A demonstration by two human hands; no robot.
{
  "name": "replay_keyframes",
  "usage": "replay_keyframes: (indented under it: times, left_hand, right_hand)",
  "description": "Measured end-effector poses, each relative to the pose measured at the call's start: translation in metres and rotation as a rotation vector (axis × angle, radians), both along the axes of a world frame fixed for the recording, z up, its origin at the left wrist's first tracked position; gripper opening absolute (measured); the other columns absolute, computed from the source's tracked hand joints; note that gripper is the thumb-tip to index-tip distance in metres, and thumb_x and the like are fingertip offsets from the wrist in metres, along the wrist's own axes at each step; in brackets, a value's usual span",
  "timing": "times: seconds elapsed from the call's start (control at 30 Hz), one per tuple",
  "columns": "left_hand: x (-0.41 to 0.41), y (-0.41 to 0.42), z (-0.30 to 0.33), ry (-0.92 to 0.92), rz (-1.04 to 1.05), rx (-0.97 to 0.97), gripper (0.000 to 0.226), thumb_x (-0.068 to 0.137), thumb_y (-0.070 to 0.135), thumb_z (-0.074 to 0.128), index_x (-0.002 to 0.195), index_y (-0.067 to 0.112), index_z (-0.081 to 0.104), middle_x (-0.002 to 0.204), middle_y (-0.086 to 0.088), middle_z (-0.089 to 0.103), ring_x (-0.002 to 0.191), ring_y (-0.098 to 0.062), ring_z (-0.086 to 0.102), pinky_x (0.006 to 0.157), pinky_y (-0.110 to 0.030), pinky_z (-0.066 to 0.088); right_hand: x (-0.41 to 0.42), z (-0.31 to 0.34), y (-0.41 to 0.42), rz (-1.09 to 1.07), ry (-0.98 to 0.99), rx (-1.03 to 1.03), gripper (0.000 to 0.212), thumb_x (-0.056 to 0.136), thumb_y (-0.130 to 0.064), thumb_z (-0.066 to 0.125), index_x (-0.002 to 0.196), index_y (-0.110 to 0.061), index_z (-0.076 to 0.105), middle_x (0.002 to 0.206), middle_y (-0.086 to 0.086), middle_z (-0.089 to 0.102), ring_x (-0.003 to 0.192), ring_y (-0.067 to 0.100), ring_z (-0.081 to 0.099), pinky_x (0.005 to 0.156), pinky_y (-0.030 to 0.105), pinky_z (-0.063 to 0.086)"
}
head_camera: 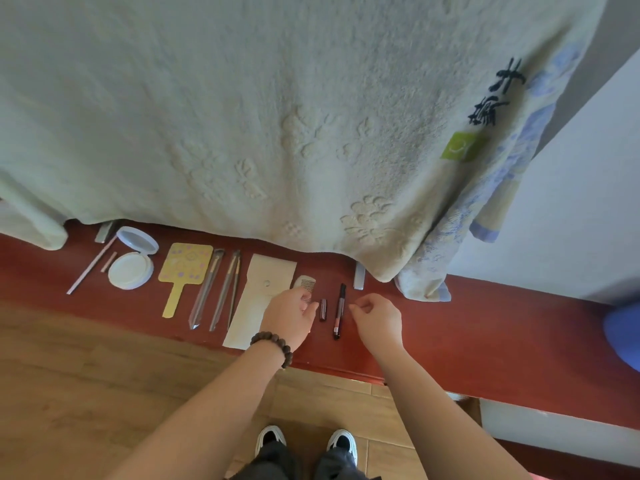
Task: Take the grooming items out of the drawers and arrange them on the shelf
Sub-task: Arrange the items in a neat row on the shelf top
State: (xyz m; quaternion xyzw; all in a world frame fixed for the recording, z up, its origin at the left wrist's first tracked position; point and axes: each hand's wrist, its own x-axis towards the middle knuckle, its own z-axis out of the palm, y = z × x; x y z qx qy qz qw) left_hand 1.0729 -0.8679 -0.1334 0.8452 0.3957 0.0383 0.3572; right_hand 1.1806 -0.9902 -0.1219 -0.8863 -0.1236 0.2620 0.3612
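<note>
Grooming items lie in a row on the red shelf (485,306): light, stiff, slim. The small dark cap (323,309) and pen-like liner (338,311) could roll; pinch them mid-length. Left hand (289,315) relaxed beside the cap, right hand (379,318) loosely curled, both empty

A home washroom corner — hung towel (277,116), red shelf (485,323), wood-look floor (86,375).

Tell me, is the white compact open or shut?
Open. The compact lies on the shelf with its round lid swung back behind the base.
</note>
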Motion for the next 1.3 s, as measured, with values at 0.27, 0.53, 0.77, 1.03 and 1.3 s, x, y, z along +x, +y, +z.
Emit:
replay_keyframes:
  times: [0.27, 0.53, 0.77, 1.03, 1.3]
  left_hand:
    - [-0.045, -0.003, 0.008, 0.057, 0.025, 0.296, 0.039, 0.093, 0.032, 0.053, 0.126, 0.013, 0.056, 0.131, -0.004, 0.055, 0.126, -0.02, 0.044, 0.104, -0.033, 0.041]
    - [-0.083, 0.009, -0.004, 0.311, -0.113, 0.437, 0.066, 0.093, 0.05, 0.036, 0.151, 0.026, 0.014, 0.161, -0.002, -0.002, 0.145, -0.023, -0.015, 0.119, -0.045, -0.001]
    - [-0.091, 0.02, -0.038, 0.342, -0.415, 0.472, 0.074, 0.088, 0.063, 0.013, 0.149, 0.03, -0.012, 0.158, 0.0, -0.019, 0.145, -0.026, -0.018, 0.119, -0.051, 0.002]
    - [-0.091, 0.026, -0.041, 0.402, -0.558, 0.422, 0.078, 0.094, 0.06, 0.02, 0.143, 0.022, -0.028, 0.151, -0.007, -0.036, 0.139, -0.027, -0.033, 0.118, -0.051, -0.007]
    - [-0.082, 0.029, -0.037, 0.409, -0.582, 0.394, 0.08, 0.093, 0.062, 0.02, 0.142, 0.022, -0.029, 0.15, -0.006, -0.037, 0.137, -0.027, -0.036, 0.117, -0.05, -0.011]
  right_hand:
    - [-0.015, -0.007, -0.017, 0.302, -0.167, 0.022, 0.038, 0.093, -0.027, 0.055, 0.13, -0.016, 0.053, 0.139, 0.003, 0.048, 0.129, 0.022, 0.042, 0.102, 0.029, 0.036]
    - [-0.061, -0.035, -0.017, 0.632, -0.41, -0.208, 0.063, 0.097, -0.054, 0.025, 0.151, -0.034, -0.001, 0.158, -0.008, -0.018, 0.142, 0.016, -0.028, 0.115, 0.038, -0.014]
    - [-0.077, -0.055, 0.007, 0.572, -0.507, -0.379, 0.07, 0.089, -0.063, 0.004, 0.151, -0.031, -0.001, 0.157, -0.005, -0.017, 0.144, 0.023, -0.023, 0.115, 0.044, -0.012]
    - [-0.098, -0.057, 0.035, 0.445, -0.413, -0.436, 0.071, 0.088, -0.054, -0.002, 0.152, -0.023, -0.003, 0.157, -0.004, -0.02, 0.139, 0.015, -0.028, 0.115, 0.037, -0.013]
    - [-0.108, -0.048, 0.055, 0.408, -0.29, -0.398, 0.056, 0.102, -0.037, 0.016, 0.152, -0.022, -0.006, 0.158, -0.002, -0.02, 0.143, 0.017, -0.026, 0.118, 0.038, -0.011]
